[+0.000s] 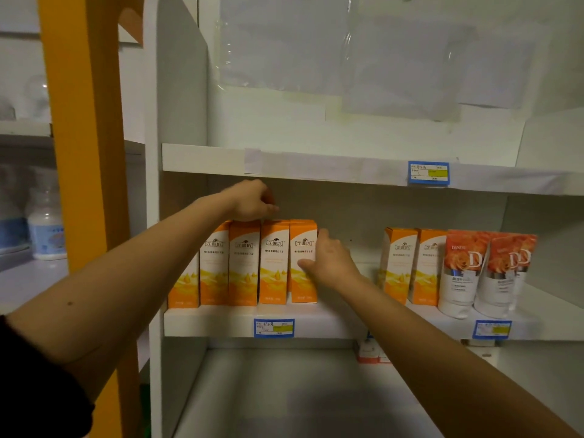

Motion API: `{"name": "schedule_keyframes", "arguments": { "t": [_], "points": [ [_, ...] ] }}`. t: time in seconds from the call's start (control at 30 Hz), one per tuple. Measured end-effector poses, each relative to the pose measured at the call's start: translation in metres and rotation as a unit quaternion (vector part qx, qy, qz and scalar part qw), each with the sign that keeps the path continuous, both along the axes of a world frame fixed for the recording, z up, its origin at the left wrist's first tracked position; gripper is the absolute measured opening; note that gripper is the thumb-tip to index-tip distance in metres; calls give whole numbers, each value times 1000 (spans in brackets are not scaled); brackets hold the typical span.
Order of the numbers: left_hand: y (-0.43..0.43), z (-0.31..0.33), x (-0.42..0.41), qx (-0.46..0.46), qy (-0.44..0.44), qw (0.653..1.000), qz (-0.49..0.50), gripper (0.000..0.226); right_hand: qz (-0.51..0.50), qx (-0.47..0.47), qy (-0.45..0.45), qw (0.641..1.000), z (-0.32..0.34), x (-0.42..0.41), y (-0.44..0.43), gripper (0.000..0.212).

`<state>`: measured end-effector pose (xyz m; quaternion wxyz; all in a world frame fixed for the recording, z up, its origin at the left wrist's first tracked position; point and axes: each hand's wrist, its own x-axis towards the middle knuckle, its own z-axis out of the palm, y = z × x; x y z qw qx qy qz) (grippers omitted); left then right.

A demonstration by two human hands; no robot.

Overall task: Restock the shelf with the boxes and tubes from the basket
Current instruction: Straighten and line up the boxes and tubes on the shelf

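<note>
The left hand [252, 200] is positioned over the top edge of the left row of boxes [244, 267], fingers curled downward, fingertips at the box tops; whether it grips a box cannot be determined. The right hand [331, 263] is set against the rightmost box [303, 273] of that row, fingers fairly straight along its right side, thumb across its front face, pressing rather than enclosing it. The row consists of 5 upright orange-and-white boxes standing side by side at the left end of the middle shelf [221, 324], touching one another. To the right of the right hand, past a gap, 2 identical boxes [398, 263] stand upright, followed by the tubes [463, 273] with orange floral tops and white bodies, standing cap-down; at least 3 are visible, the far ones partly hidden. Blue price labels [274, 327] are fixed to the shelf front edges. The lower shelf [284, 390] carries small red-and-white packs [368, 352] at its far side. An orange post [85, 137] stands at far left, with white bottles [47, 229] behind it.
</note>
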<state>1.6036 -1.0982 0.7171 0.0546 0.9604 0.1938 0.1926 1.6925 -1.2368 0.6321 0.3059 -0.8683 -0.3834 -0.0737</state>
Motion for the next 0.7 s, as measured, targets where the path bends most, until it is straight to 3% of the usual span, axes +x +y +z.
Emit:
{"name": "schedule_keyframes", "arguments": {
  "t": [0.27, 0.53, 0.7],
  "points": [
    [-14, 0, 7, 4, -3, 1000, -5, 46, 9, -28, -7, 1000, 2, 2, -22, 54],
    [-51, -1, 33, 29, 6, 999, -24, 44, -22, -42, -172, 984, 31, 34, -85, 42],
    [-84, -10, 63, 44, 13, 997, -67, 40, -62, -88, -210, 972, 48, 62, -126, 35]
  ]
}}
